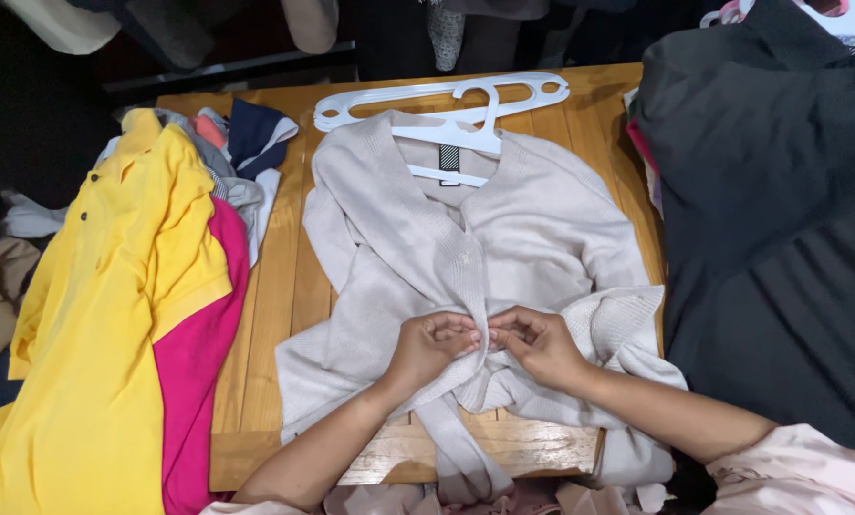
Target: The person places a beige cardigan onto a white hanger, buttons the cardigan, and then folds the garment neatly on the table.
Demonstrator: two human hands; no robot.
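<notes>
While the left hand (429, 345) pinches one front edge of the beige cardigan (504, 248), the right hand (539, 341) pinches the other edge, fingertips almost touching. From both hands, the cardigan runs straight up to the white hanger (447, 122).

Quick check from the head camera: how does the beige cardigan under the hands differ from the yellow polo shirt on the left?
The beige cardigan is a knit lying flat mid-table on a white hanger; the yellow polo shirt is smooth cloth with no hanger showing. The cardigan lies alone on the wooden table; the polo tops a pile, over a pink garment. The left hand and right hand pinch the cardigan's front; nothing touches the polo. Both lie front up, collars away from the person.
</notes>
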